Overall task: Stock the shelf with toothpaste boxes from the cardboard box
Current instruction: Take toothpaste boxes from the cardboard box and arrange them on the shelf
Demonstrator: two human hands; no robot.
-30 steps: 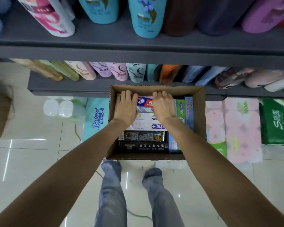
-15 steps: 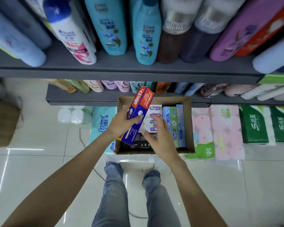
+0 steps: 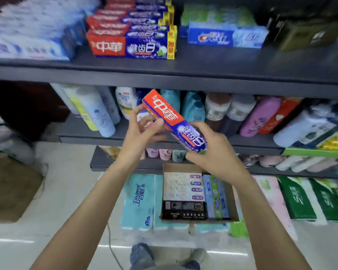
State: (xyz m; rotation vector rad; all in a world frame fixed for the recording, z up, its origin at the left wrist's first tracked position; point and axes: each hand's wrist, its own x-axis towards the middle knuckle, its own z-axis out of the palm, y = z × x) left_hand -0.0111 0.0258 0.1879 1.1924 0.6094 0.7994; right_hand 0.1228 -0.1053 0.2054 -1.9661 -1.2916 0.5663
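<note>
Left hand (image 3: 142, 131) and right hand (image 3: 213, 149) both grip one red-blue toothpaste box (image 3: 174, 121) marked 中華 | shelf (image 3: 203, 63) stack (image 3: 131, 32): same 中華 | cardboard box (image 3: 233, 203): below

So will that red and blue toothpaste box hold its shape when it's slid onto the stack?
Probably: the red and blue toothpaste box looks straight-edged under both hands' grip, so fairly stiff. Flat faces shouldn't roll. Its glossy print may slide easily on the matching stack.

both hands (image 3: 176, 145) hold a toothpaste box (image 3: 174, 121) tilted in front of the bottle shelf (image 3: 261, 146), above the cardboard box (image 3: 235, 203) on the floor; stacked toothpaste boxes (image 3: 131, 34) lie on the top shelf (image 3: 222, 75).
</note>
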